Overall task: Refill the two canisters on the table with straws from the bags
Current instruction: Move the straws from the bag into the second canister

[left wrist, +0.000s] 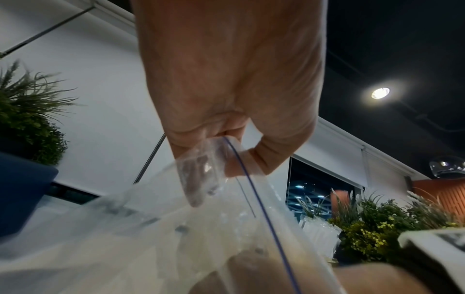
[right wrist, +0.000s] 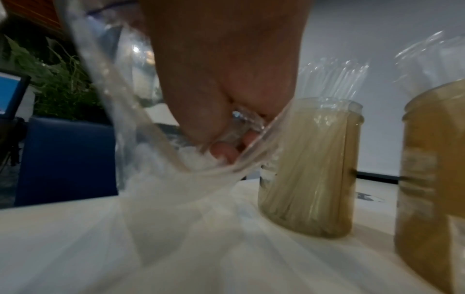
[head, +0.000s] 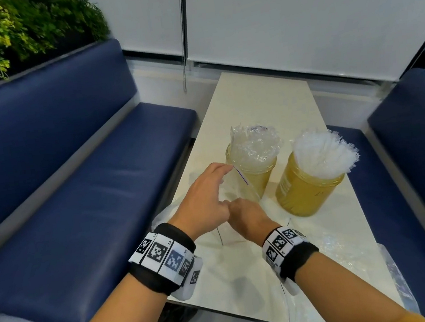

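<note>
While the left hand (head: 201, 196) pinches the zip bag's (left wrist: 161, 238) rim, the right hand (head: 247, 216) reaches inside, fingers curled on wrapped straws (right wrist: 241, 121); two amber canisters (head: 306, 190) stand just beyond.

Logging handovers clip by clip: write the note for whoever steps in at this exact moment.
Left hand pinches the zip edge of the clear bag, holding it open.
Right hand is inside the bag, fingers curled on wrapped straws.
Both canisters, left and right, stand on the table, each already holding straws.
A second bag lies near the right forearm.
Left: lift this handful out and drop it in a canister.
</note>
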Motion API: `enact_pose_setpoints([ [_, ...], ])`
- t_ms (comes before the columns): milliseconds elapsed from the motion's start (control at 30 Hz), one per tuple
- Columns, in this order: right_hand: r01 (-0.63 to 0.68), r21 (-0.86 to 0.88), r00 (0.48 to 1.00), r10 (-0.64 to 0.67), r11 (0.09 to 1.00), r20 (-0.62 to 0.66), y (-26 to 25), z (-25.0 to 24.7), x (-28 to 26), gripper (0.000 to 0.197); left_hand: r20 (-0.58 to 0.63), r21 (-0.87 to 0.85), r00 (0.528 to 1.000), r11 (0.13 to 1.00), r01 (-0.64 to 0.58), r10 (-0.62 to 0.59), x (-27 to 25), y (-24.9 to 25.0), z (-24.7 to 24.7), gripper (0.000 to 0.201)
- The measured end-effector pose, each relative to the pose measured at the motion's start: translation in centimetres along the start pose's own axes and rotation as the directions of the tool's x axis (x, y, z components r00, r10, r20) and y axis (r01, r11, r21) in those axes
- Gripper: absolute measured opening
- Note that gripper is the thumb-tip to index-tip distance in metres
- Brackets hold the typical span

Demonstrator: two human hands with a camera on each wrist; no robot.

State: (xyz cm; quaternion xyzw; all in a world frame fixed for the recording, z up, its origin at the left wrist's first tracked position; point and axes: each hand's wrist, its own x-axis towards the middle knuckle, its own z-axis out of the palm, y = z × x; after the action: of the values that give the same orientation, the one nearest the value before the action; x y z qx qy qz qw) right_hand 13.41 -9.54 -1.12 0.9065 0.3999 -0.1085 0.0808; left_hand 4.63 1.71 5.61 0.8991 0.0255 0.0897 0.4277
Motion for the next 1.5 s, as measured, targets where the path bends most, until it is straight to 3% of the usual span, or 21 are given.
enact_pose_setpoints([
  [133, -0.015, 0.096, 1.000, 0.015, 0.995, -0.006, 1.4, -2.2, -0.5, 0.037, 0.015, 0.167, 0.999, 0.985, -0.051, 0.049, -0.2, -0.7, 0.3, 0.080],
  [267, 0.011, 0.115, 0.998, -0.004, 0.993, -0.065, 2.0, -7.8, -2.4, 0.038, 0.035, 0.341, 0.999, 0.940, -0.021, 0.010, -0.3, -1.2, 1.1, 0.097],
  [333, 0.029, 0.122, 0.990, -0.012, 0.992, -0.142, 2.0, -10.8, -3.7, 0.038, -0.026, 0.376, 1.000, 0.927, 0.009, 0.001, -0.1, -1.3, 1.7, 0.086],
  [433, 0.043, 0.078, 0.966, -0.021, 0.996, -0.259, 1.8, -14.0, -5.4, 0.038, -0.176, 0.382, 0.984, 0.922, 0.054, 0.015, 0.3, -1.0, 2.1, 0.049],
  [533, 0.066, 0.157, 0.872, 0.020, 0.985, -0.488, 1.8, -15.9, -6.7, 0.041, -0.297, 0.303, 0.955, 0.946, 0.114, -0.020, 0.7, -0.6, 1.9, 0.020],
  [633, 0.141, 0.320, 0.703, 0.133, 0.937, -0.698, 1.3, -15.9, -7.0, 0.050, -0.337, 0.194, 0.941, 0.975, 0.104, -0.033, 0.8, -0.4, 1.9, 0.029],
  [667, 0.168, 0.350, 0.699, 0.139, 0.922, -0.702, 0.8, -15.4, -6.7, 0.051, -0.335, 0.164, 0.942, 0.983, 0.081, -0.022, 0.8, -0.2, 1.9, 0.030],
  [767, 0.284, 0.456, 0.760, 0.092, 0.844, -0.644, -0.7, -13.7, -5.6, 0.046, -0.328, 0.043, 0.945, 0.999, 0.020, -0.005, 0.9, -0.2, 2.2, 0.030],
  [833, 0.401, 0.590, 0.725, 0.151, 0.701, -0.672, -0.6, -13.5, -5.2, 0.033, -0.354, -0.004, 0.935, 0.999, 0.037, -0.036, 0.8, -0.5, 2.3, 0.039],
  [900, 0.452, 0.660, 0.651, 0.284, 0.601, -0.704, 0.0, -13.3, -5.2, 0.032, -0.381, -0.027, 0.922, 0.997, 0.069, -0.074, 0.8, -0.7, 2.1, 0.042],
  [933, 0.432, 0.690, 0.639, 0.344, 0.580, -0.689, 0.2, -12.9, -5.1, 0.040, -0.392, -0.040, 0.916, 0.996, 0.075, -0.084, 0.9, -0.7, 2.0, 0.041],
  [967, 0.404, 0.721, 0.658, 0.369, 0.563, -0.656, 0.2, -12.5, -5.1, 0.047, -0.404, -0.051, 0.911, 0.996, 0.070, -0.085, 1.1, -0.6, 1.8, 0.039],
  [1067, 0.379, 0.744, 0.773, 0.254, 0.550, -0.582, -1.3, -11.1, -4.8, 0.033, -0.402, -0.050, 0.915, 0.998, 0.024, -0.042, 1.3, 0.1, 1.3, 0.015],
  [1133, 0.425, 0.704, 0.754, 0.207, 0.569, -0.623, -1.9, -10.7, -4.4, 0.041, -0.398, -0.080, 0.917, 0.997, -0.005, -0.028, 1.3, 0.3, 1.3, 0.007],
  [1200, 0.443, 0.680, 0.730, 0.205, 0.584, -0.652, -1.6, -11.9, -4.2, 0.045, -0.385, -0.116, 0.921, 0.993, 0.008, -0.052, 1.3, -0.1, 1.4, 0.012],
  [1267, 0.466, 0.649, 0.682, 0.223, 0.601, -0.696, -0.5, -14.3, -4.3, 0.043, -0.373, -0.045, 0.925, 0.997, 0.063, -0.076, 1.3, -0.9, 1.5, 0.026],
  [1333, 0.481, 0.610, 0.596, 0.275, 0.630, -0.754, 1.3, -17.5, -4.6, 0.042, -0.359, 0.002, 0.929, 0.995, 0.101, -0.093, 1.4, -1.9, 1.6, 0.026],
  [1400, 0.489, 0.562, 0.491, 0.322, 0.667, -0.810, 3.3, -20.7, -4.9, 0.041, -0.341, -0.007, 0.935, 0.995, 0.102, -0.098, 1.3, -2.6, 1.8, 0.016],
  [1500, 0.497, 0.470, 0.282, 0.376, 0.730, -0.883, 6.6, -24.0, -3.5, 0.042, -0.328, 0.008, 0.938, 0.992, 0.123, -0.113, 1.3, -3.0, 1.7, 0.016],
])
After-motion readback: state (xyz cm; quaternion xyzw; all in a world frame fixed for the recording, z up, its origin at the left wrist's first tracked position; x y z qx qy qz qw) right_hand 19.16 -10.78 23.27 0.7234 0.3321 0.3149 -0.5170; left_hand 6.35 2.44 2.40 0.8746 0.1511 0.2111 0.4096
